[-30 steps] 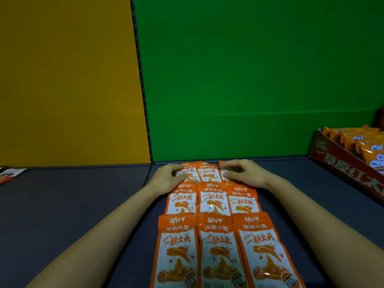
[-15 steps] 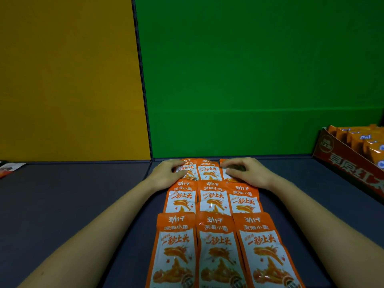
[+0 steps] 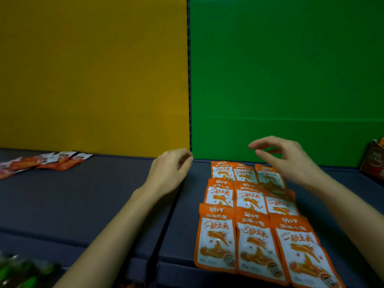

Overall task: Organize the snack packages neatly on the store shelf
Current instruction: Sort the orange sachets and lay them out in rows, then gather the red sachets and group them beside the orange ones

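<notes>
Left grip (image 3: 170, 169): fingers loosely curled, holding nothing, raised over the dark shelf (image 3: 83, 204) just left of the snack packages (image 3: 249, 204). Right grip (image 3: 286, 159): fingers apart and relaxed, empty, hovering above the back row. Snack packages: orange-and-white, nine showing, lay flat in three overlapping rows of three on the shelf's right section, before the green panel (image 3: 291, 69). Far left: loose orange packets (image 3: 41, 163) below the yellow panel (image 3: 93, 69). Right edge: red carton (image 3: 374, 163), partly cut off.
</notes>
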Demonstrator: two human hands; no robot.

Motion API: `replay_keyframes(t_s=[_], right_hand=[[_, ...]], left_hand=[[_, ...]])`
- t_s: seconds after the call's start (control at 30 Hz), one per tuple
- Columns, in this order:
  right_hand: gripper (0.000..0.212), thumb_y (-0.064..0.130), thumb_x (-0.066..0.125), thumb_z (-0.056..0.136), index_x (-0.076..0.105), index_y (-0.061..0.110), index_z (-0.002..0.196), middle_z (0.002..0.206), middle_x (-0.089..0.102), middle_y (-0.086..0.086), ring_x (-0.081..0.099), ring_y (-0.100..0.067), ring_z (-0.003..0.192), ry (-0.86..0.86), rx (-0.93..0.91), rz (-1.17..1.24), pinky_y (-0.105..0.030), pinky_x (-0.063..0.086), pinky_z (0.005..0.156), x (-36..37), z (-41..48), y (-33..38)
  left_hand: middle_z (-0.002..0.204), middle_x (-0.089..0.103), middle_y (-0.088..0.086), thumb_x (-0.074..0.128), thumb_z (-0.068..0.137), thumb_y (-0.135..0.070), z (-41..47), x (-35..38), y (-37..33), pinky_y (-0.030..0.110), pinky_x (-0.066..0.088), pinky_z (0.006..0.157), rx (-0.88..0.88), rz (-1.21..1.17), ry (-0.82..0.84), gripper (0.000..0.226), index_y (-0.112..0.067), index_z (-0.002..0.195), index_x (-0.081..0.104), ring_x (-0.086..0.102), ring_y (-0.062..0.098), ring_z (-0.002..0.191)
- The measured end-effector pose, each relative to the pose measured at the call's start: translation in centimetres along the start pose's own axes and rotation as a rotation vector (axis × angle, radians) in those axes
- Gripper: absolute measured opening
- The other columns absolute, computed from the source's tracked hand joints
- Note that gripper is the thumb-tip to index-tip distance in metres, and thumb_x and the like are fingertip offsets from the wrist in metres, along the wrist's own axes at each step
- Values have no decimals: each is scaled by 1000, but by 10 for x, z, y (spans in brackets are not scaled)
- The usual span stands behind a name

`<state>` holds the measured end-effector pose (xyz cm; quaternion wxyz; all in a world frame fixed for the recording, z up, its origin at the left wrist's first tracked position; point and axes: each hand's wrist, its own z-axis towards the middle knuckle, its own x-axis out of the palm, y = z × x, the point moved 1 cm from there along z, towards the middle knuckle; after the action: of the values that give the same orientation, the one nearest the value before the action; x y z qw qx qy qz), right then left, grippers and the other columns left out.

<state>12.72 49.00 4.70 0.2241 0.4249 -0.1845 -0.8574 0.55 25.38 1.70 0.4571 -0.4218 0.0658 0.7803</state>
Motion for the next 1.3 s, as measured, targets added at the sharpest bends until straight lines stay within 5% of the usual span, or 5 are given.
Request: replay_keyframes(t_s=[0.1, 0.37, 0.87, 1.3], right_hand=[[19, 11, 61, 88, 68, 23, 101, 96, 67, 10, 60, 6, 86, 76, -53, -47, -7, 43, 78, 9, 3, 48], [18, 26, 62, 87, 68, 23, 104, 103, 69, 5, 64, -14, 92, 278, -171, -257, -37, 51, 86, 113, 6, 160], [21, 34, 58, 88, 64, 29, 108, 111, 66, 6, 60, -17, 104, 418, -39, -199, -36, 49, 90, 342, 31, 321], [20, 33, 54, 90, 64, 26, 106, 109, 63, 2, 57, -22, 107, 383, 143, -266, -33, 45, 86, 433, 126, 332]], left_hand=[[100, 66, -4, 45, 96, -32, -32, -34, 14, 32, 47, 76, 5, 79, 41, 23, -19, 106, 62, 59, 15, 93], [112, 62, -1, 42, 96, -36, -94, -122, 85, 32, 43, 76, -71, 340, 135, 26, -20, 109, 58, 58, 21, 103], [114, 62, -2, 44, 94, -41, -217, -288, 288, 34, 45, 78, -245, 507, 225, 28, -21, 108, 59, 57, 20, 107], [114, 61, 0, 45, 94, -39, -175, -292, 407, 33, 44, 79, -298, 471, 203, 28, -19, 106, 60, 55, 21, 109]])
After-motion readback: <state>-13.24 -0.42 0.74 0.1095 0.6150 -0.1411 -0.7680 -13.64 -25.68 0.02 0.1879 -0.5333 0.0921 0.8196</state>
